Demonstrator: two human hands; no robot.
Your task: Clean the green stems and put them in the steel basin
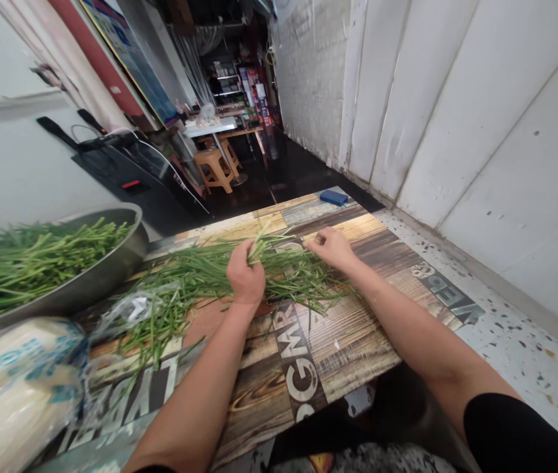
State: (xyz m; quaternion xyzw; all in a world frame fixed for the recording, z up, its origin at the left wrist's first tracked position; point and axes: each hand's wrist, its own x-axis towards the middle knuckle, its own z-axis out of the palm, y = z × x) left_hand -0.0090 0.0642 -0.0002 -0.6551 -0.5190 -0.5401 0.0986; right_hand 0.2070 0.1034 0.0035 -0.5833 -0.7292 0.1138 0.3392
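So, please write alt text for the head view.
The left hand grips a bunch of green stalks on a wood-print table; the right hand pinches their ends. A metal bowl of greens stands at left.

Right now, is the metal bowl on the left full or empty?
Full: the metal bowl is heaped with green stalks that rise above its rim. How deep the pile goes cannot be told.
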